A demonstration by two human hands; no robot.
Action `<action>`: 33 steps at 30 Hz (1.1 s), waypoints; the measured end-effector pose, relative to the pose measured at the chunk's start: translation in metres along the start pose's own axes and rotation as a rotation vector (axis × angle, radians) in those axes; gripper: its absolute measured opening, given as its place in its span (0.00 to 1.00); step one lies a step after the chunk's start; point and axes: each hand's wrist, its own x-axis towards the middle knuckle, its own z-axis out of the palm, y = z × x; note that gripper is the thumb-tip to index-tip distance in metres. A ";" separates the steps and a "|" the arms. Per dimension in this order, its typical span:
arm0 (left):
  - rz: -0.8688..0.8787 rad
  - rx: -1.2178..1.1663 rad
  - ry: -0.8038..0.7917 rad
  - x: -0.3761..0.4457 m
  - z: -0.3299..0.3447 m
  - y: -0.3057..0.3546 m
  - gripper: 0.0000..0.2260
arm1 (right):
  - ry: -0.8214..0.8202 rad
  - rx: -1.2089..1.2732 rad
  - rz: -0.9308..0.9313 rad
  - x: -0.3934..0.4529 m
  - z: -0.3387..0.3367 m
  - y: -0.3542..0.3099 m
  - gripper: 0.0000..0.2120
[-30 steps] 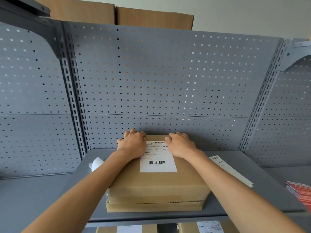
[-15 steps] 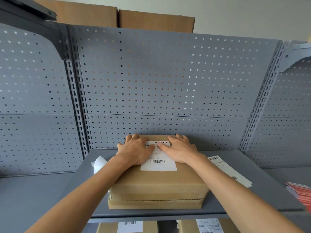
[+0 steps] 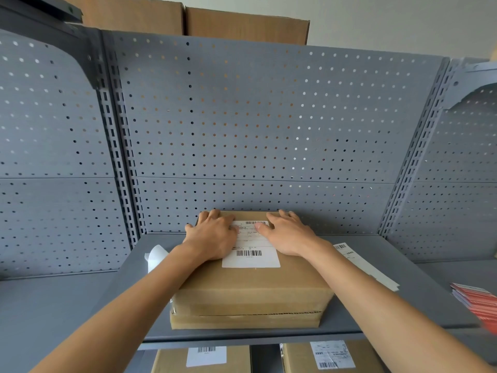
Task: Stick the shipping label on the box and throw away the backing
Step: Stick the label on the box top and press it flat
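Observation:
A brown cardboard box (image 3: 250, 289) lies on the grey shelf (image 3: 403, 300). A white shipping label (image 3: 251, 254) with barcodes lies flat on its top. My left hand (image 3: 212, 238) presses flat on the label's left side, fingers spread toward the box's far edge. My right hand (image 3: 287, 235) lies flat on the label's right side, thumb on the label's upper part. A curled white backing sheet (image 3: 156, 255) rests on the shelf left of the box, partly hidden by my left forearm.
A strip of more labels (image 3: 360, 262) lies on the shelf to the right of the box. Red and white booklets (image 3: 476, 300) sit at the far right. Labelled boxes (image 3: 204, 358) stand on the shelf below. A perforated grey panel (image 3: 269, 125) rises behind.
Both hands slid inward over the label from the box's far corners and now lie a little apart on it. The box has not moved.

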 end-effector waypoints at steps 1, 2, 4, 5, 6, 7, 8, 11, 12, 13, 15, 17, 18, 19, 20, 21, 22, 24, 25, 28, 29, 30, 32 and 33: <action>0.003 -0.003 0.002 0.000 0.000 0.000 0.21 | -0.005 -0.003 -0.002 0.000 0.000 0.001 0.34; 0.007 -0.005 0.004 0.000 0.000 0.000 0.20 | -0.009 -0.005 -0.006 0.000 0.000 0.001 0.33; 0.015 -0.013 0.005 0.001 0.001 -0.001 0.20 | -0.017 -0.008 -0.013 0.001 0.000 0.002 0.32; 0.019 -0.017 0.005 0.001 0.001 -0.002 0.19 | -0.020 -0.011 -0.014 0.001 0.001 0.003 0.31; 0.023 -0.021 0.006 0.002 0.001 -0.003 0.19 | -0.024 -0.015 -0.013 0.001 0.001 0.003 0.31; 0.027 -0.027 0.008 0.002 0.002 -0.004 0.18 | -0.029 -0.020 -0.014 0.001 0.000 0.003 0.31; 0.031 -0.033 0.010 0.002 0.002 -0.005 0.17 | -0.034 -0.023 -0.015 0.001 0.000 0.003 0.30; 0.033 -0.059 0.007 0.002 0.001 -0.005 0.15 | -0.043 -0.002 -0.017 -0.001 -0.001 0.003 0.29; 0.037 -0.070 0.009 0.002 0.000 -0.005 0.14 | -0.044 0.012 -0.017 -0.003 -0.002 0.003 0.28; 0.042 -0.081 0.012 0.001 -0.002 -0.006 0.14 | -0.045 0.022 -0.017 -0.005 -0.003 0.003 0.29; 0.038 -0.102 0.016 -0.002 -0.005 -0.009 0.16 | -0.045 0.018 -0.009 -0.012 -0.008 0.002 0.30; -0.004 -0.105 0.016 -0.007 -0.009 -0.009 0.21 | -0.039 -0.002 0.003 -0.021 -0.013 0.000 0.33; -0.026 -0.097 0.013 -0.010 -0.010 -0.009 0.23 | -0.037 -0.009 0.009 -0.026 -0.015 -0.002 0.36; -0.040 -0.088 0.007 -0.013 -0.010 -0.008 0.25 | -0.041 -0.013 0.015 -0.030 -0.015 -0.004 0.38; -0.046 -0.081 0.000 -0.015 -0.008 -0.007 0.27 | -0.045 -0.015 0.020 -0.033 -0.014 -0.006 0.40; -0.049 -0.073 -0.005 -0.017 -0.006 -0.007 0.29 | -0.049 -0.015 0.024 -0.034 -0.012 -0.008 0.42; -0.051 -0.065 -0.004 -0.017 -0.004 -0.007 0.31 | -0.050 -0.017 0.029 -0.034 -0.009 -0.009 0.44; -0.049 -0.048 0.014 -0.016 -0.001 -0.008 0.35 | -0.034 -0.036 0.034 -0.032 -0.004 -0.011 0.45; -0.043 -0.041 0.024 -0.016 0.000 -0.009 0.36 | -0.018 -0.046 0.033 -0.032 -0.003 -0.011 0.45; -0.034 -0.034 0.040 -0.018 0.001 -0.008 0.36 | 0.018 -0.054 0.027 -0.031 0.001 -0.009 0.45; -0.036 -0.034 0.043 -0.018 0.001 -0.007 0.36 | 0.028 -0.059 0.025 -0.031 0.002 -0.009 0.45; -0.038 -0.033 0.046 -0.019 0.001 -0.007 0.35 | 0.036 -0.065 0.025 -0.032 0.002 -0.009 0.45; -0.038 -0.025 0.050 -0.019 0.001 -0.006 0.34 | 0.045 -0.070 0.028 -0.033 0.003 -0.010 0.45; -0.036 -0.021 0.051 -0.019 0.001 -0.006 0.33 | 0.046 -0.069 0.028 -0.034 0.003 -0.011 0.44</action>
